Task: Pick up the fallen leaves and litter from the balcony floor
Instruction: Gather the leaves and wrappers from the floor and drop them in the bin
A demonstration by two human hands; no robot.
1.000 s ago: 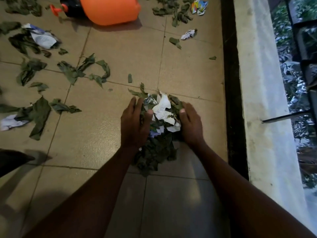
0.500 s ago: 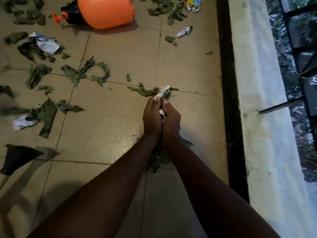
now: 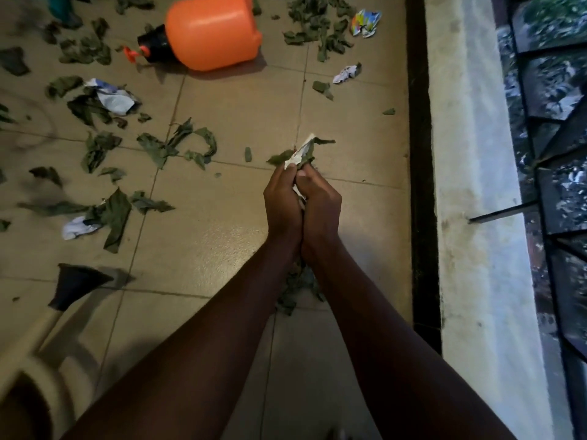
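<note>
Both hands are pressed together, palms facing, w/ a wad of litter squeezed between them. L hand (image 3: 281, 201) has its fingers curled round the wad, R hand (image 3: 320, 204) same, thumbs side by side on top. The bundle (image 3: 301, 152) pokes out past my fingertips at 12: a white paper scrap + green leaf tips. More of it, the lower leaves (image 3: 293, 290), hangs out under my wrists at 6. Can't tell if those touch the tiled floor (image 3: 238, 115).

Other litter, clock read from my hands:
- leaf strips (image 3: 178, 147) at 10, near
- blue-white paper (image 3: 114, 98) also at 10, further out, leaves round it
- big leaf (image 3: 114, 217) at 9, w/ a white paper (image 3: 76, 227) touching its left end
- small crumpled paper (image 3: 344, 74) at approx. 1
- colourful wrapper (image 3: 365, 22) at 1, far, just beside a leaf heap (image 3: 317, 27) at 12
- single small leaf (image 3: 389, 111) at 1–2, near the dark strip along the wall

Orange jug (image 3: 212, 30) lies on its side at 11, black cap (image 3: 155, 44) end toward my left. Black-footed chair leg (image 3: 74, 285) at 8. Pale parapet wall (image 3: 476, 185) runs 12 to 6 along my right, metal railing (image 3: 556, 122) beyond it.
</note>
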